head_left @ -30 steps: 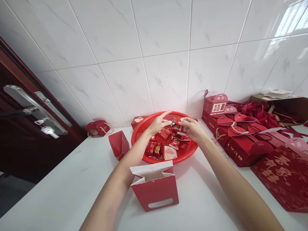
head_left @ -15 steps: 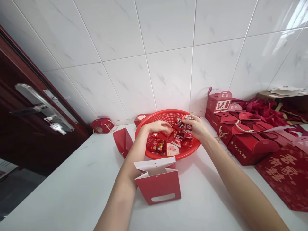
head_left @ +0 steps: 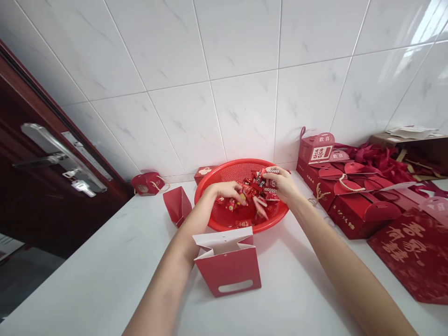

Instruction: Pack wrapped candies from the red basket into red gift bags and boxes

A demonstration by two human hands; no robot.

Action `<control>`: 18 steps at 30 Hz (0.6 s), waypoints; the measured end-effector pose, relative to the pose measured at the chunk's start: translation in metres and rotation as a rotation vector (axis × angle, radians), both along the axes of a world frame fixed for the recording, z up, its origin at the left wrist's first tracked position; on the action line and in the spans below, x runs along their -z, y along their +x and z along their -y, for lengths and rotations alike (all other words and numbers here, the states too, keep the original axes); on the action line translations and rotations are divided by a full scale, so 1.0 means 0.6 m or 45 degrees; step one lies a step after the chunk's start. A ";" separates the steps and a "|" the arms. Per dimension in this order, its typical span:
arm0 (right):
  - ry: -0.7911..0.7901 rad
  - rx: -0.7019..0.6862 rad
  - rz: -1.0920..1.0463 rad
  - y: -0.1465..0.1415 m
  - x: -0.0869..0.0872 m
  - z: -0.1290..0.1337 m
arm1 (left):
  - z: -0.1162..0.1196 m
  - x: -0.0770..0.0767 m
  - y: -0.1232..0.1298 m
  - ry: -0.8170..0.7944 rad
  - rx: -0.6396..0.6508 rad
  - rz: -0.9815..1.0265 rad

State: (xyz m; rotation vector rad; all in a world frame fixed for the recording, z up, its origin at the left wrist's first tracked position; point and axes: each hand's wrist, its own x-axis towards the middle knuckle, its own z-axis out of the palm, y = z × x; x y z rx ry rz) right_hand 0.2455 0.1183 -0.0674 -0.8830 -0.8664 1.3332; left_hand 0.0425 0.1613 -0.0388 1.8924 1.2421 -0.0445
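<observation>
A red plastic basket (head_left: 201,198) holds red-wrapped sweets (head_left: 257,186), some smeared by motion. My left hand (head_left: 229,190) reaches over its left side, fingers bent and apart, just above or touching the sweets; I make out nothing gripped in it. At the basket's right side, my right hand (head_left: 284,184) is closed on red candy packets (head_left: 271,179) with white markings, pinched between thumb and fingers. In front of the basket, between my forearms, a red paper gift box (head_left: 227,270) stands upright with its top open and a white-lined flap raised.
Another open red box (head_left: 177,205) stands left of the basket. A small red box with a cord (head_left: 149,183) and a flowered box (head_left: 203,173) sit by the tiled wall. Several red gift boxes (head_left: 364,212) and ribbons (head_left: 374,161) crowd the right. A door handle (head_left: 65,158) is at left.
My left hand has moved slightly toward me and the sweets beneath it have shifted, baring some of the basket's bottom. My right hand keeps its grip in nearly the same place.
</observation>
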 end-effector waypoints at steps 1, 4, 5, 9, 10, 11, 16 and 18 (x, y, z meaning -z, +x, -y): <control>0.006 0.014 -0.013 0.000 0.001 -0.001 | -0.005 0.002 -0.004 0.102 -0.064 0.132; 0.051 0.066 -0.028 0.002 0.004 -0.004 | -0.017 0.012 -0.009 0.427 -0.290 0.424; 0.064 0.083 -0.031 0.003 0.005 -0.005 | -0.020 0.015 -0.009 0.508 -0.383 0.465; 0.063 0.115 -0.032 0.004 0.007 -0.009 | -0.026 0.018 -0.004 0.722 -0.699 0.450; 0.063 0.120 -0.031 0.005 0.007 -0.009 | -0.025 0.016 -0.003 0.744 -0.687 0.450; 0.063 0.126 -0.030 0.005 0.007 -0.010 | -0.023 0.013 -0.004 0.737 -0.620 0.446; 0.050 0.175 -0.016 0.002 0.004 -0.009 | 0.020 -0.012 -0.014 0.511 -0.016 -0.081; 0.041 0.184 -0.015 0.000 0.002 -0.009 | 0.049 -0.019 -0.015 0.403 0.120 -0.445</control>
